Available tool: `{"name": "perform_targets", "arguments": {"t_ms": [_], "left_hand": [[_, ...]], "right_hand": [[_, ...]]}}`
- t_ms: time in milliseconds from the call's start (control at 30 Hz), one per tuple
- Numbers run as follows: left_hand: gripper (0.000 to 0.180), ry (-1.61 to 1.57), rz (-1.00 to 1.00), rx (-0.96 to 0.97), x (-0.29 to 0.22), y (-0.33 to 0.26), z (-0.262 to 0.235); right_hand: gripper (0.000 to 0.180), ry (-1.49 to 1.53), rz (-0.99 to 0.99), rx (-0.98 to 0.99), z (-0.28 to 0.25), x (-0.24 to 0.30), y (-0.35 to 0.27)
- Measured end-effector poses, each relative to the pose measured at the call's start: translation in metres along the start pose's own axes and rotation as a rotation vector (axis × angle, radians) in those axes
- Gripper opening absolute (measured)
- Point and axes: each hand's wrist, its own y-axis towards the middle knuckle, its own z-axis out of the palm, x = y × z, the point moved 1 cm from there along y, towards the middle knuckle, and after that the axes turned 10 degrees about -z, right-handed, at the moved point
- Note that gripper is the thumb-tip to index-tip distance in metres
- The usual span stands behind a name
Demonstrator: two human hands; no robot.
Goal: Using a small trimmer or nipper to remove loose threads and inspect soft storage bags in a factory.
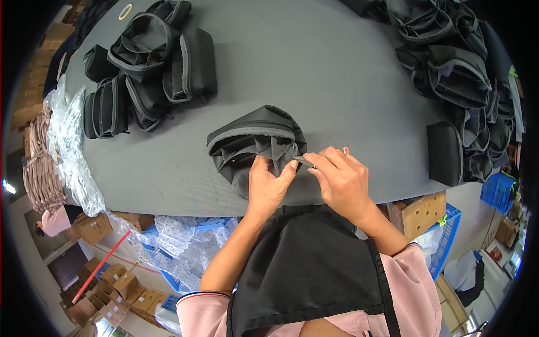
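Note:
In front of me on the grey table lies an open black pouch [255, 123] with a grey-edged zip opening and folded pockets inside. My left hand [268, 185] grips its near right edge, thumb on top and fingers partly hidden in the opening. From the right, my right hand [343, 177] is closed on a small, dark, pointed tool that looks like thread snips [304, 161]. The tip of the snips meets the pouch's right edge, close beside my left thumb. Most of the tool is hidden by my right fingers.
Several black pouches [191, 67] are grouped at the back left, and more [457, 78] are piled along the right side. A tape roll [125, 11] lies far left. Clear plastic bags [70, 146] hang over the left edge. Blue crates [446, 238] stand below the table [314, 67].

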Motion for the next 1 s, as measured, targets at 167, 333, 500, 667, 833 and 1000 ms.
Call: {"name": "perform_targets", "arguments": {"t_ms": [167, 333, 500, 667, 833, 1000], "left_hand": [[0.032, 0.009, 0.012, -0.024, 0.011, 0.004, -0.004], [0.034, -0.011, -0.007, 0.004, 0.012, 0.005, -0.004], [0.032, -0.086, 0.004, 0.035, 0.004, 0.002, 0.000], [0.026, -0.166, -0.042, 0.049, 0.003, -0.001, 0.000], [0.022, -0.141, 0.000, 0.015, 0.003, 0.000, 0.003], [0.019, -0.173, -0.077, 0.038, 0.006, 0.001, 0.002]], "right_hand": [[0.025, 0.392, 0.294, -0.083, 0.008, -0.004, -0.010], [0.024, 0.292, 0.260, -0.084, 0.010, -0.002, -0.012], [0.023, 0.158, 0.166, -0.044, 0.006, 0.001, -0.005], [0.023, 0.137, 0.158, -0.048, 0.007, 0.000, -0.006], [0.025, 0.255, 0.223, -0.087, 0.010, -0.004, -0.010], [0.026, 0.244, 0.222, -0.134, 0.009, -0.001, -0.010]]}}
